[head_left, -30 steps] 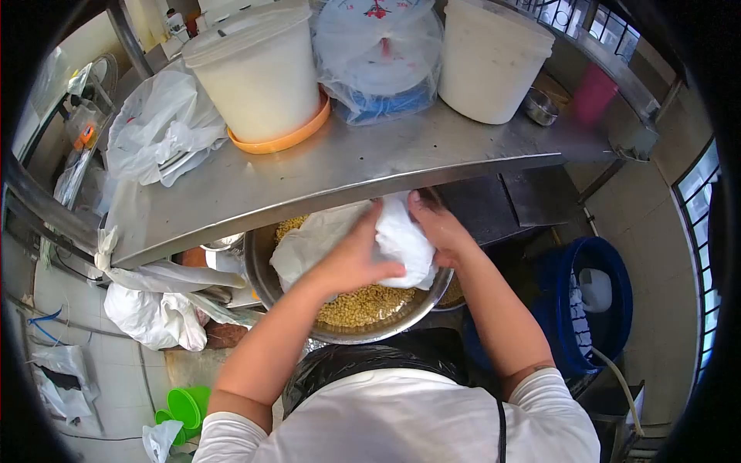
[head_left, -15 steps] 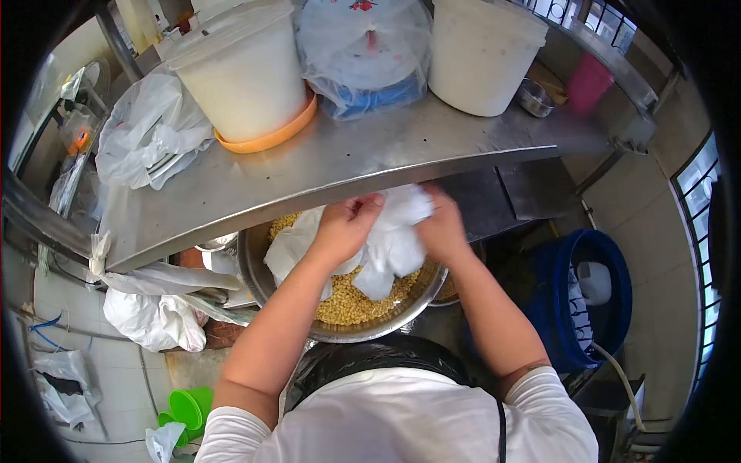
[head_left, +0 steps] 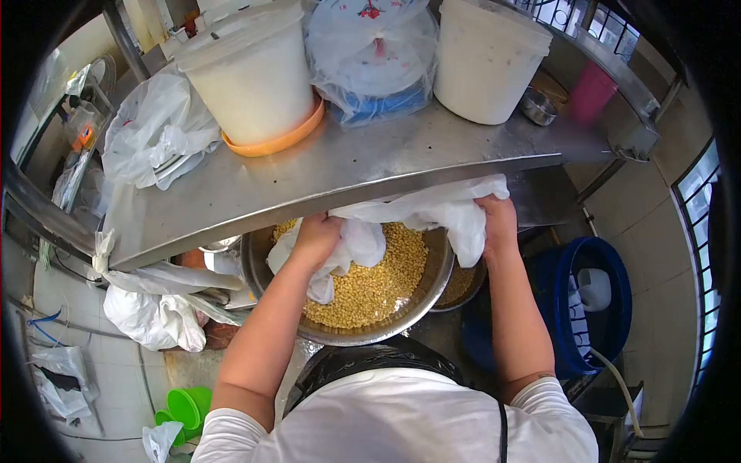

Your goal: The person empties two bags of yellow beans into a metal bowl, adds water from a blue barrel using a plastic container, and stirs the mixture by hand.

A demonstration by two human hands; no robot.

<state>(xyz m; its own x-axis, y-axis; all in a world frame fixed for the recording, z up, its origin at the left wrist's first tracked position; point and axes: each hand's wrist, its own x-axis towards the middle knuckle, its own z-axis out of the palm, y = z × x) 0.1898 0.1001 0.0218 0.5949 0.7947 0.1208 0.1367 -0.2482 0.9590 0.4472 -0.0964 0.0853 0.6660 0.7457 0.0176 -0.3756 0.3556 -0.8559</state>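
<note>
A white cloth (head_left: 455, 214) is stretched between my two hands, just under the front edge of the steel shelf. My left hand (head_left: 316, 241) is closed on its left part, over a large metal bowl (head_left: 441, 289) of yellow beans (head_left: 370, 289). Some of the cloth lies bunched on the beans beside that hand. My right hand (head_left: 499, 224) grips the other end, right of the bowl's rim and above a second, smaller bowl of beans (head_left: 459, 285). The fingertips of both hands are partly hidden by the cloth.
The steel shelf (head_left: 347, 174) overhangs the bowl's far side and holds two white buckets (head_left: 251, 77) (head_left: 490, 62), a bagged scale (head_left: 374, 62) and plastic bags (head_left: 158, 123). A blue barrel (head_left: 552, 309) stands at the right. Green containers (head_left: 185, 409) sit at the lower left.
My right hand has moved right, away from my left hand, spreading the cloth out. My left hand has shifted slightly left. More of the beans and the smaller bowl now show.
</note>
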